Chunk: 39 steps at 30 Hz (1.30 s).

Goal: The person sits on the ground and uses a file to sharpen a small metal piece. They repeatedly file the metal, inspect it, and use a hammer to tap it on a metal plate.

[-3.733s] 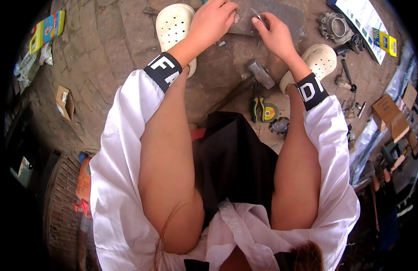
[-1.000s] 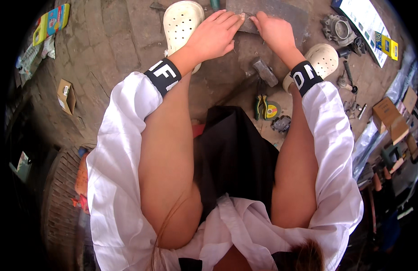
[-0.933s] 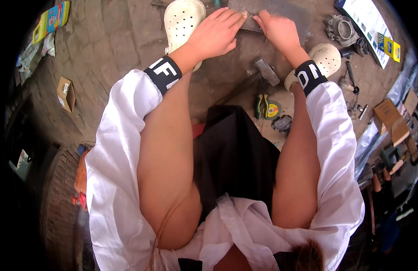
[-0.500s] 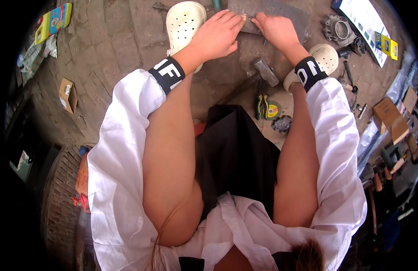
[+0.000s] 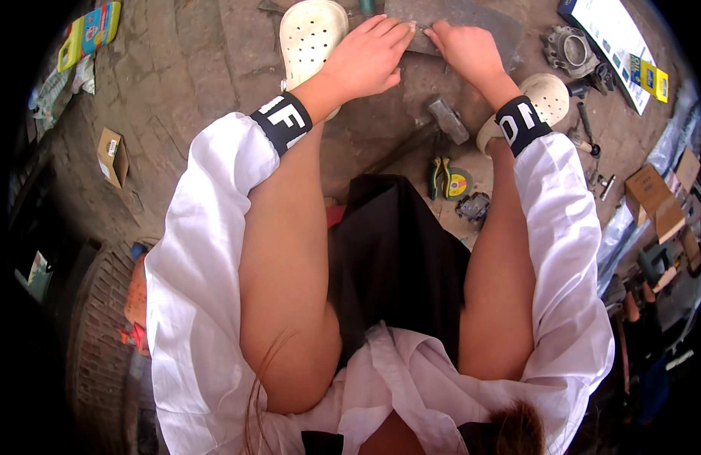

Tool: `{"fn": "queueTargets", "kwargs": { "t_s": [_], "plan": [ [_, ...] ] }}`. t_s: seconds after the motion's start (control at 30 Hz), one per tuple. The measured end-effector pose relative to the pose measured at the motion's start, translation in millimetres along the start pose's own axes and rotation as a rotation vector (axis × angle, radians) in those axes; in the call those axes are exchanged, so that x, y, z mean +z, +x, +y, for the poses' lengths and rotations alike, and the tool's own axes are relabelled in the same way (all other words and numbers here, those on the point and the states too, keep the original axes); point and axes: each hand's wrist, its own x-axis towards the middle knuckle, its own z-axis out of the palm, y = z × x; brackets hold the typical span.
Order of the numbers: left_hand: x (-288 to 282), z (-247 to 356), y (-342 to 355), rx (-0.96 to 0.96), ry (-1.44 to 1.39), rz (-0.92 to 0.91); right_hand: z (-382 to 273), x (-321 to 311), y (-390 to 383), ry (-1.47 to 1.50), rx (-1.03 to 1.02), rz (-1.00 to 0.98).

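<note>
My left hand [image 5: 365, 61] reaches over the front edge of a dark metal plate [image 5: 475, 26] on the floor, its fingertips pinched beside my right hand [image 5: 475, 61]. The right hand's fingers are curled, thumb and index together. Something thin and small shows at both sets of fingertips, too small to name. A cream clog [image 5: 308, 34] is on each foot. Below the hands lie a hammer [image 5: 449, 117], yellow-black pliers [image 5: 441, 178], a yellow-centred disc [image 5: 459, 183] and a small metal part [image 5: 472, 208].
Rightward are a metal housing [image 5: 569, 49], a white printed panel [image 5: 608, 42], a yellow packet [image 5: 653, 80], a cardboard box [image 5: 653, 201], plastic sheeting and scattered tools. Leftward lie a yellow jug [image 5: 89, 34], crumpled bags and open cardboard [image 5: 111, 155] on the paved floor [image 5: 191, 83].
Since the oldest frame my left hand has shifted right and nearer me, its back turning up, and my right hand moved slightly. Over the last second both have barely moved.
</note>
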Motion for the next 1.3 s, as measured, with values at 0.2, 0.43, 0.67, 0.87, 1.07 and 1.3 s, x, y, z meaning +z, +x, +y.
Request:
{"fn": "queueTargets", "kwargs": {
  "t_s": [0.2,0.43,0.67,0.87,1.07,1.3],
  "plan": [
    [11.0,-0.3,1.2,-0.012,-0.024,-0.012,2.1,0.7,0.3,0.005,-0.024,0.003],
    [7.8,-0.5,-4.2,-0.011,-0.032,-0.005,-12.1,8.7,-7.3,0.01,0.104,0.072],
    [9.9,1.3,-5.7,-0.016,-0.015,-0.016,-9.4,6.7,-5.2,0.012,0.042,0.067],
    [9.7,2.1,-2.6,-0.04,-0.028,-0.05,-8.8,1.7,-3.4,0.024,0.062,0.05],
    [-0.6,5.8,-5.1,-0.007,-0.008,-0.006,-12.8,4.9,-6.3,0.002,0.074,0.012],
    [7.1,4.7,-2.1,-0.023,-0.032,-0.001,-13.8,8.3,-7.9,-0.002,0.06,0.106]
  ]
}}
